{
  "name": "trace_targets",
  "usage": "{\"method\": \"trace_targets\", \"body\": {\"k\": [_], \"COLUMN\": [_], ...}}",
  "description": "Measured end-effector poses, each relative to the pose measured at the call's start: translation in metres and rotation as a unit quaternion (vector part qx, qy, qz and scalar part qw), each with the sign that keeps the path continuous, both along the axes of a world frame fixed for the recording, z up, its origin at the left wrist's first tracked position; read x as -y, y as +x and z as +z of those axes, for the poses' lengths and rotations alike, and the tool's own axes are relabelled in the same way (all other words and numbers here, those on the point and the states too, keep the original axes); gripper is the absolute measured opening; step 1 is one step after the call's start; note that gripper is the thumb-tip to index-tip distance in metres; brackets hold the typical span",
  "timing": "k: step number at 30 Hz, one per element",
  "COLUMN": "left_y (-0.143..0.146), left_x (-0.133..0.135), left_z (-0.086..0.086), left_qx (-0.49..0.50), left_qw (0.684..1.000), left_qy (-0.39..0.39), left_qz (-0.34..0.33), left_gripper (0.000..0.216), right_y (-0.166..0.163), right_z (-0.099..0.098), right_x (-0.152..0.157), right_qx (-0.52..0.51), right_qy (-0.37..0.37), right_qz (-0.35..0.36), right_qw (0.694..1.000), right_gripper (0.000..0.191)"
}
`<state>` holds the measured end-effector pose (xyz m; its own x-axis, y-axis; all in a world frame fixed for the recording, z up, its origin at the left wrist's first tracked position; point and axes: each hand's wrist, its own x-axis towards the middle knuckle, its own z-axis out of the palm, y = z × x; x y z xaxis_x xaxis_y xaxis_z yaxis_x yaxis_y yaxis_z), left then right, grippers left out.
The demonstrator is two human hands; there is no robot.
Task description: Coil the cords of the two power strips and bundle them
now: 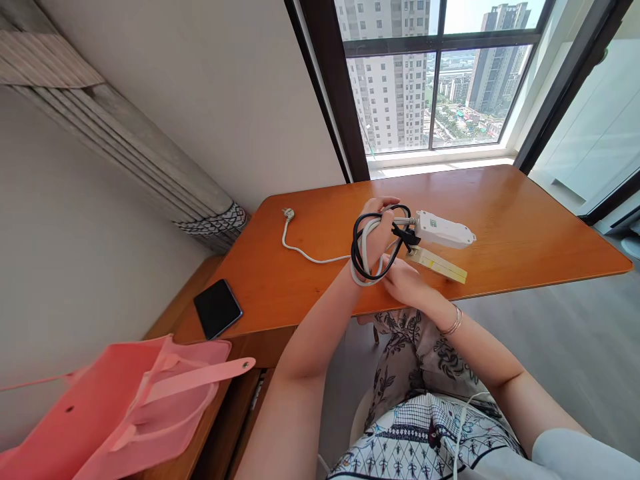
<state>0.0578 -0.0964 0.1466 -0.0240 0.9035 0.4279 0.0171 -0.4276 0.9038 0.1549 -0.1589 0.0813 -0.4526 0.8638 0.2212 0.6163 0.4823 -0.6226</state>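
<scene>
A bundle of black and white cable (356, 250) hangs in loops around my left hand (379, 223), whose fingers curl over it above the table. My right hand (404, 281) is closed at the lower right side of the loops, its fingertips partly hidden behind the cable. Right of the loops are a white power strip (445, 230) and a cream-yellow one (439, 264). A black plug-like piece (405, 237) lies against the loops beside them. From the bundle a white cord (313, 259) runs left across the wood to a white plug (289, 214).
The orange-brown wooden table (280, 293) stands below a window (435, 93). A black phone (218, 309) lies at its left end. Nearer me, a pink bag or case (165, 400) with a strap sits at lower left. A grey curtain (150, 153) hangs beyond.
</scene>
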Motion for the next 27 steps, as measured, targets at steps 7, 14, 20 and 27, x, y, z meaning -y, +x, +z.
{"method": "trace_targets", "body": {"k": [7, 14, 20, 27], "left_y": [-0.013, -0.006, -0.004, -0.003], "left_x": [-0.001, 0.004, 0.001, -0.010], "left_z": [-0.003, -0.004, -0.015, -0.034], "left_qx": [-0.027, -0.051, -0.141, -0.163], "left_qw": [0.998, 0.994, 0.981, 0.977], "left_qy": [-0.028, -0.004, 0.125, 0.137], "left_qz": [-0.057, -0.092, -0.047, 0.005], "left_gripper": [0.016, 0.016, 0.045, 0.054], "right_y": [0.064, 0.088, 0.077, 0.073], "right_z": [0.058, 0.086, 0.079, 0.090], "right_x": [0.007, -0.073, -0.095, -0.116], "right_qx": [-0.281, -0.088, -0.263, -0.344], "right_qy": [0.095, -0.101, -0.231, -0.206], "right_qz": [-0.116, 0.040, -0.017, -0.112], "right_qw": [0.948, 0.990, 0.936, 0.909], "right_gripper": [0.028, 0.021, 0.019, 0.022]}}
